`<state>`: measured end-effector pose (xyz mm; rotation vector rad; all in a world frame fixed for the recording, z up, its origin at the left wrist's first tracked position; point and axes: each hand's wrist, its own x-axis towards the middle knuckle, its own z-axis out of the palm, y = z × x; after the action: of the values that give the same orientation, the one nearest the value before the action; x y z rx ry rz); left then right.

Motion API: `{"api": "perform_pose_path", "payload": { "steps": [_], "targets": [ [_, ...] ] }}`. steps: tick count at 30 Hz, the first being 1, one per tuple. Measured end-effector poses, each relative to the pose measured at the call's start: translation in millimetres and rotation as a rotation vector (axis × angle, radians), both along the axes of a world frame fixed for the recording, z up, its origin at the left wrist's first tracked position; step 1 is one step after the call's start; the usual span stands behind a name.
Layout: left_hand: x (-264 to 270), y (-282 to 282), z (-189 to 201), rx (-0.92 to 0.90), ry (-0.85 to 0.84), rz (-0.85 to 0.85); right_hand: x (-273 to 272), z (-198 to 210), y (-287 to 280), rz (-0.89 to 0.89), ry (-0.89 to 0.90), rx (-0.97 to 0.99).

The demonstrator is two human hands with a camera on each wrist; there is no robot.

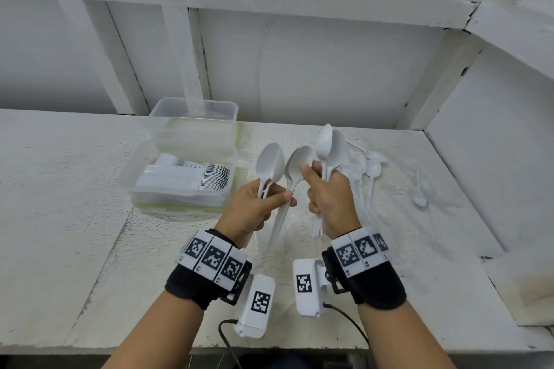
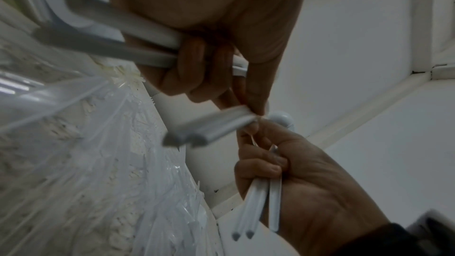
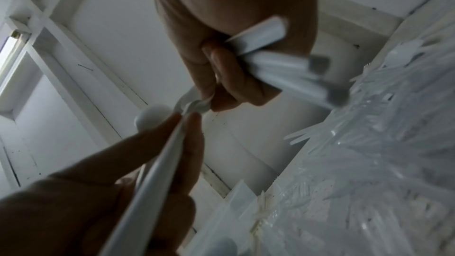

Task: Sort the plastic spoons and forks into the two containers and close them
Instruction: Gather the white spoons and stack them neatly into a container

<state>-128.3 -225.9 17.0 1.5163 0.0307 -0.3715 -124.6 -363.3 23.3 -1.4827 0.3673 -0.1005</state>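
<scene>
1. Nearest to me, both wrists wear black bands [image 1: 192, 284] with printed markers, and a white camera block hangs under each.
2. My left hand [image 1: 254, 207] is curled around the handles of white plastic spoons [image 1: 270, 163], bowls pointing up; thumb and forefinger also pinch the handle of one more spoon [image 1: 295, 171], whose handle hangs down between the hands.
3. My right hand [image 1: 329, 201] is fisted around a bunch of spoons [image 1: 329, 144], bowls up, with the handles sticking out below the fist. The thumb rests against the bowl of the spoon the left hand pinches.
4. In the left wrist view, the left hand [image 2: 209, 26] clamps its handles while the right hand [image 2: 307, 182] grips several.
5. Just right of the hands, loose cutlery [image 1: 371, 171] lies on the white table [image 1: 75, 204], and a few pieces [image 1: 419, 192] sit further right.
6. Left and further back, an open clear container [image 1: 141, 177] holds stacked spoons in a neat row.
7. Behind it, touching, stands a second clear container [image 1: 195, 111]; I cannot tell what it holds.
</scene>
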Motion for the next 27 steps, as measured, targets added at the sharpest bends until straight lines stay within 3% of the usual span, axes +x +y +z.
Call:
{"api": "perform_pose_path", "payload": {
  "steps": [7, 13, 19, 27],
  "targets": [
    [-6, -1, 1, 0.051, -0.012, -0.051, -6, -3, -9, -0.027, -0.029, -0.020],
    [-9, -2, 2, 0.054, 0.038, 0.039, -12, -3, -17, -0.083, -0.020, -0.051],
    [-10, 1, -6, 0.249, -0.153, 0.039, -20, 6, -10, 0.049, -0.105, -0.062],
    [-8, 0, -8, 0.280, -0.244, -0.012, -12, -5, -1, 0.083, -0.082, -0.202]
  ]
}}
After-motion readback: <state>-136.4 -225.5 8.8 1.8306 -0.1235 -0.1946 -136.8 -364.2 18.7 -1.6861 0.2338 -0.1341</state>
